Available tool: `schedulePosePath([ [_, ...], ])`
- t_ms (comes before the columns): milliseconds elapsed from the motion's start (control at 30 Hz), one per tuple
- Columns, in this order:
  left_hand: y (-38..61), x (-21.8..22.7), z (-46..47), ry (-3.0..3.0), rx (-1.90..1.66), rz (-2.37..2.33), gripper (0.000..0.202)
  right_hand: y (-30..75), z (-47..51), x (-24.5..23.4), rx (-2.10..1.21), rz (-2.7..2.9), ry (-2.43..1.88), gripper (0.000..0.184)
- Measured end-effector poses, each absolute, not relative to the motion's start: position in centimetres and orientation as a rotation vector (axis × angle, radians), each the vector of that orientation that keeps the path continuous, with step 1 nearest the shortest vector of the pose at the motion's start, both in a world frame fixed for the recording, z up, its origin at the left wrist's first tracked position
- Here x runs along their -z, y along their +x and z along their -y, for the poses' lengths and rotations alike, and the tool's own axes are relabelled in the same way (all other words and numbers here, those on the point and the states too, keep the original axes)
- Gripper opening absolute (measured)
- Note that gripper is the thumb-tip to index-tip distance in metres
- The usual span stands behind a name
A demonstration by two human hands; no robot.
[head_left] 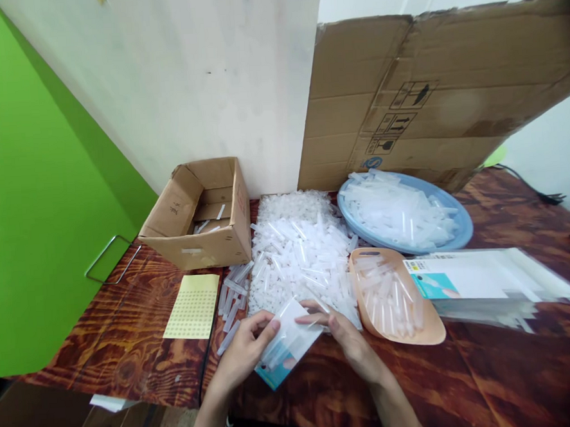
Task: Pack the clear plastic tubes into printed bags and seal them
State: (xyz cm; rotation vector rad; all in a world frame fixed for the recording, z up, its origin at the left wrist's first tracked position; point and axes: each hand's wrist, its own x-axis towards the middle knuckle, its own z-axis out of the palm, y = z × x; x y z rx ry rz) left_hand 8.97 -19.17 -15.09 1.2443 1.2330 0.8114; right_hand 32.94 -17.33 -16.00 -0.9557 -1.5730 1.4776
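Your red-brown wood-grain table (132, 332), spread with translucent plastic

Behind, you have a tall brown cardboard panel (354, 80). Before it lies a broad heap of short translucent plastic tubes (297, 251), between a filled pale-blue oval plastic basin (465, 225) and an open tan cardboard box (219, 246). A peach plastic tray (432, 330) holds more tubes, right of the heap. A clear flat packet with white-and-teal card (289, 342) is tilted at the heap's near edge. Your left hand (245, 345) pinches its left edge; your right hand's (348, 338) fingers touch its upper right, grip unclear.
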Motion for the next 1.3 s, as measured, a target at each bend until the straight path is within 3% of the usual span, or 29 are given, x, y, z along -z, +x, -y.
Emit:
schedulePosePath([
  [233,11.5,14.3,20.3,1.643,-1.219,-1.716,0.022,31.4,17.8,16.0,-1.221,1.256,-1.064,0.040],
  [433,13.9,13.4,21.3,2.362,-1.000,-1.427,0.034,29.7,17.6,14.5,-1.143,1.267,-1.207,0.038],
  [667,13.5,13.0,19.8,2.152,-1.173,-1.432,0.030,30.2,17.8,14.6,-1.290,1.372,-1.172,0.028],
  [867,13.7,12.3,17.5,2.172,-1.123,-1.304,0.018,29.6,18.4,14.4,-1.214,1.541,-1.137,0.023],
  [1167,13.3,10.4,16.6,1.738,-1.044,-1.271,0.018,30.0,18.3,14.2,-1.185,1.711,-1.070,0.028],
  [1300,10.0,6.3,14.1,1.558,-1.374,-1.454,0.018,30.2,18.4,14.4,-1.156,1.638,-1.095,0.027],
])
